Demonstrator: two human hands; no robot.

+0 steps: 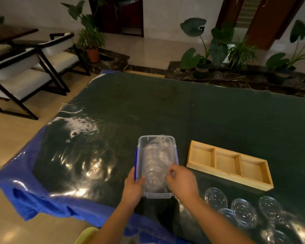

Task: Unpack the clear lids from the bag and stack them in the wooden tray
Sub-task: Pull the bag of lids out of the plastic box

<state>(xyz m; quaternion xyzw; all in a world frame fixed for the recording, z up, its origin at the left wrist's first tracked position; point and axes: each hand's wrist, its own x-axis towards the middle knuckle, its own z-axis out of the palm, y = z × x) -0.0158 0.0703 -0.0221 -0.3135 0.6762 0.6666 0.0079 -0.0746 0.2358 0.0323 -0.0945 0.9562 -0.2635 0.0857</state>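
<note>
In the head view, low and centre, the left hand (pixel 134 186) grips the near left wall of a clear plastic box (pixel 157 138), thumb over the rim. The right hand (pixel 181 182) has its fingertips drawn together, pinching the crinkled film of the bag (pixel 153 161) lying inside the box. The lids packed in the bag blur together and cannot be counted.

To do this step well, I would keep the box pinned to the tabletop (pixel 218 111) with the left hand and draw the bag up by its loose end. Pulling slowly should keep the thin film from tearing and spilling the stack.

Counts:
- One box and one bag.
- One wooden tray (pixel 227 176), right of the box, with three bare compartments.
- Five loose clear lids (pixel 244 213) on the tabletop at lower right, near the tray but not in it.
</note>
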